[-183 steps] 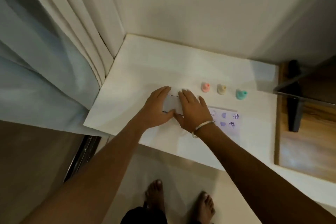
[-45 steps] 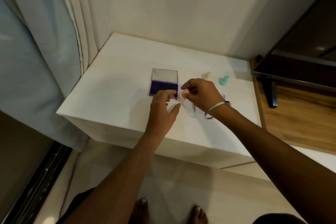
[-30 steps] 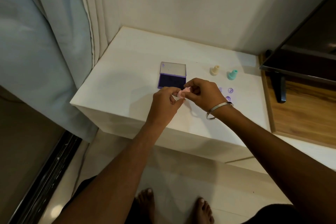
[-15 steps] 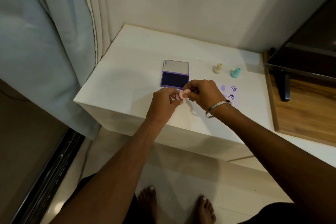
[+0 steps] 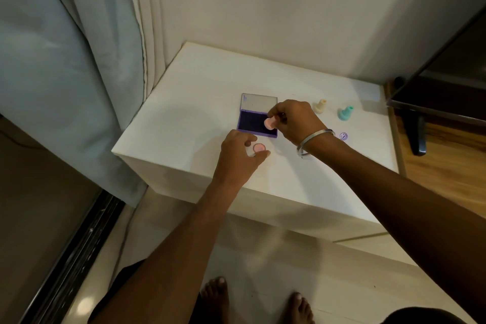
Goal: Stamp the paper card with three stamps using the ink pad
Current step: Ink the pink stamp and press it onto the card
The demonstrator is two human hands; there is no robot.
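The purple ink pad (image 5: 251,121) lies open on the white cabinet top (image 5: 200,102), lid flat behind it. My right hand (image 5: 294,119) grips the pink stamp (image 5: 269,123), its round face tilted over the pad's right part. My left hand (image 5: 240,151) holds the stamp's small round cap (image 5: 259,148) in its fingertips, just in front of the pad. The paper card (image 5: 342,139) lies to the right, mostly hidden by my right wrist; one purple print (image 5: 343,136) shows. A cream stamp (image 5: 320,106) and a teal stamp (image 5: 345,112) stand upright behind it.
A curtain (image 5: 79,73) hangs at the left, touching the cabinet's side. A dark screen on a stand (image 5: 444,81) sits on a wooden surface at the right. The wall is close behind. My bare feet are on the floor below.
The ink pad was opened. My hands pulled the cap off the pink stamp; the right hand then carried the stamp back over the pad while the left moved down with the cap.
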